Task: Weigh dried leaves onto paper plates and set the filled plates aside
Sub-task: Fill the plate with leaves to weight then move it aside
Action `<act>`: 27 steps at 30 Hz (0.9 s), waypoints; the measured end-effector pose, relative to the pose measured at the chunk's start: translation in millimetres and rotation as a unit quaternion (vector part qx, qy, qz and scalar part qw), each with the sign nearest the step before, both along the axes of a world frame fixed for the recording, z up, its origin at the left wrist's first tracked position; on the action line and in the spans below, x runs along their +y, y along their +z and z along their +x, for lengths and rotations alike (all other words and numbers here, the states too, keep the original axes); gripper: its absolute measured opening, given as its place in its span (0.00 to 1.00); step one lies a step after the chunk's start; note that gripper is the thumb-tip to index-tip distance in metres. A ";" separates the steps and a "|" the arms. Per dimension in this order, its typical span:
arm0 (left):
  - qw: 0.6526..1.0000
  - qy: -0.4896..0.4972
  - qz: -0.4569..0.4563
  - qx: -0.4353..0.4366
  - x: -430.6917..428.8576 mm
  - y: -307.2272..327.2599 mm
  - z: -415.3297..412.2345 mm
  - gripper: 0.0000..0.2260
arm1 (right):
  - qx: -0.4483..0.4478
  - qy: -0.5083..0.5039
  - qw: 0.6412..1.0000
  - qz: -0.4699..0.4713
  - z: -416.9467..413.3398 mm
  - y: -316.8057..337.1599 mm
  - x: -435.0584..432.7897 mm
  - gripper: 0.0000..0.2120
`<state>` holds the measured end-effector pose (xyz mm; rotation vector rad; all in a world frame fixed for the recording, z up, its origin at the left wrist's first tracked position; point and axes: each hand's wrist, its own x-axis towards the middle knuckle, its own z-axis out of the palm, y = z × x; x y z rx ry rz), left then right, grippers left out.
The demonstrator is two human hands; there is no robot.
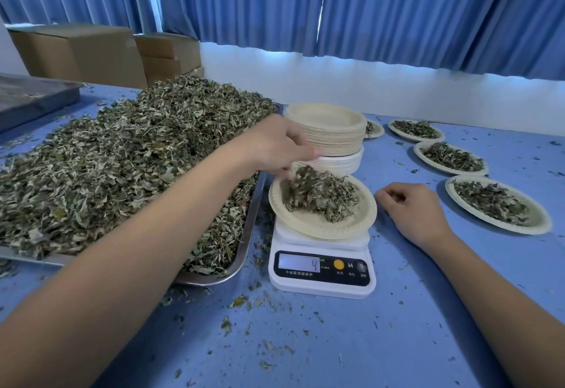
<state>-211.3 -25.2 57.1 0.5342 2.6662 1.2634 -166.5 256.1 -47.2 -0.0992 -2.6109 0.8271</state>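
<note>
On the table (305,341), among scattered crumbs, the scale (321,268) faces the person, and its display (299,264) seems to read 4. The plate (305,226) sits on its platform, a little off-centre, with a loose mound of leaves (324,195) in it. The right hand (409,213) rests on the table just right of the scale, fingers loosely curled and holding nothing. The left hand (275,146) hangs over the plate's far left rim with its fingers pointing down into the mound. Blur hides whether they pinch leaves or have let go, so I cannot tell. The step in hand looks like topping up to weight. To do it well, add small pinches from the heap (122,158) in the tray (248,236) at left and drop them low over the middle of the plate. Lift the hand clear before trusting the number, since any touch on the rim will skew it. Once on weight, the right hand is well placed to slide the plate out level. It would go beside the filled plates (539,223) lined up at right, past the stack (330,134).
</note>
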 end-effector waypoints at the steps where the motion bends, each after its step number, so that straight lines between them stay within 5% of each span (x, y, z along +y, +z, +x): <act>1: 0.999 0.018 -0.009 0.031 -4.0 -0.5 -3.2 0.13 | -0.001 0.000 1.000 0.000 0.2 0.1 -0.4 0.13; 7: 0.969 0.025 -0.234 0.070 -40.9 7.1 -20.9 0.10 | -0.007 0.000 1.000 -0.010 0.1 0.6 -0.8 0.13; 12: 0.913 -0.023 -0.406 -0.014 -53.6 -4.2 -24.6 0.20 | -0.011 0.001 1.000 -0.005 0.0 1.3 -1.2 0.14; 21: 0.902 -0.052 -0.428 -0.011 -43.0 -23.8 -32.1 0.10 | -0.006 0.004 1.000 -0.001 1.2 2.0 -1.8 0.13; 27: 0.927 -0.025 -0.375 0.003 -45.7 -21.1 -32.0 0.09 | -0.010 0.002 1.000 -0.010 2.3 2.1 -1.8 0.12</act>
